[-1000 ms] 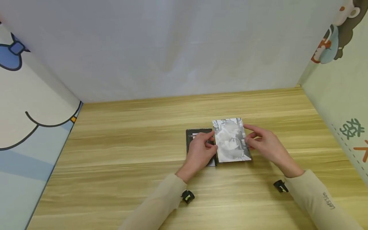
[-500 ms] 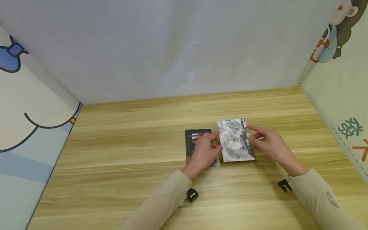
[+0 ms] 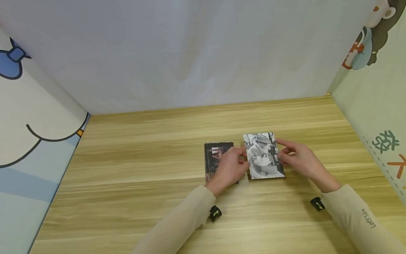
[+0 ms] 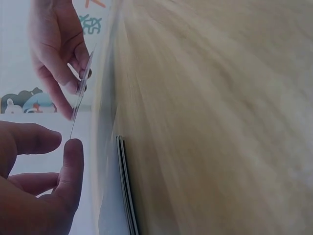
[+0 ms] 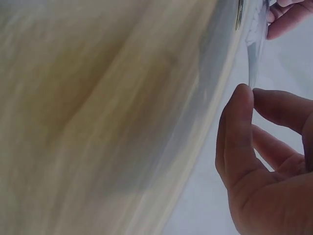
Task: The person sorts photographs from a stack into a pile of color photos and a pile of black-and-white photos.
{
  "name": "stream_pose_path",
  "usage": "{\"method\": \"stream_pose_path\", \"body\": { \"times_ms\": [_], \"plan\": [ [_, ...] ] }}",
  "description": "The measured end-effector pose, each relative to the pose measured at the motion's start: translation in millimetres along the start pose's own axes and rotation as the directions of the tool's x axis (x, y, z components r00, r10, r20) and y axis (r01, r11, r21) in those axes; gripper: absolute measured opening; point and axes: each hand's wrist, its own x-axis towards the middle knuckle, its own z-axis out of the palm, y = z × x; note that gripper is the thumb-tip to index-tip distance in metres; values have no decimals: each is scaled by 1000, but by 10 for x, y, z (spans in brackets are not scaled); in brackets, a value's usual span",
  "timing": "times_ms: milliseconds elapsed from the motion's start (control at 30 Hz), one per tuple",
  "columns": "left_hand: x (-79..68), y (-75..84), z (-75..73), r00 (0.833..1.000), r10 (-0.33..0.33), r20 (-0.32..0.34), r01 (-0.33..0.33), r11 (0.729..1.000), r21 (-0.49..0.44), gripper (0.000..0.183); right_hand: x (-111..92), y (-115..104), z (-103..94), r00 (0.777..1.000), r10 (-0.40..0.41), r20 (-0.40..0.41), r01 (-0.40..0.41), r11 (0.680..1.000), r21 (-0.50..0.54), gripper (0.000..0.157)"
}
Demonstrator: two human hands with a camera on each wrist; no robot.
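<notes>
A black-and-white photo [image 3: 263, 155] is held up between both hands, above the table, its picture side toward the head camera. My left hand [image 3: 229, 167] holds its left edge at the fingertips; thumb and finger meet close at that edge in the left wrist view. Along the opposite edge, my right hand [image 3: 299, 160] pinches it between thumb and fingers. Seen from the left wrist, the photo [image 4: 80, 93] appears edge-on as a thin line. Beneath my left hand lies a dark, thin stack of picture cards [image 3: 215, 151], partly hidden by that hand.
The wood-grain table [image 3: 142, 158] extends around both hands. A pale wall [image 3: 196, 63] closes off the back. Panels with cartoon prints stand at left [image 3: 41, 95] and right [image 3: 374, 98]. A small black wrist device [image 3: 215, 213] hangs by the left sleeve.
Both hands have moved the photo a little to the right, off the dark stack, showing more of it. Glare on the photo has faded, so its picture shows more plainly.
</notes>
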Motion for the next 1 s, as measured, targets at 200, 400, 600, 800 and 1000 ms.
{"method": "stream_pose_path", "body": {
  "times_ms": [200, 400, 600, 800, 1000],
  "plan": [
    [33, 28, 3, 1000, -3, 25, 2, 1000, 30, 62, 17, 31, -18, 1000, 4, 2, -4, 999, -32, 59],
    [67, 49, 3, 997, -29, 74, 23, 997, 77, 63, 37, 66, -36, 1000, 6, 10, -6, 1000, -25, 60],
    [105, 71, 10, 992, -61, 110, 52, 995, 90, 64, 57, 93, -43, 1000, 13, 24, -12, 999, -40, 60],
    [148, 67, 32, 991, -63, 121, 46, 989, 140, 64, 75, 124, -45, 1000, 11, 26, -9, 998, -67, 59],
    [181, 46, 53, 991, -57, 118, 34, 982, 184, 59, 78, 159, -53, 999, 6, 36, -2, 996, -94, 60]
  ]
}}
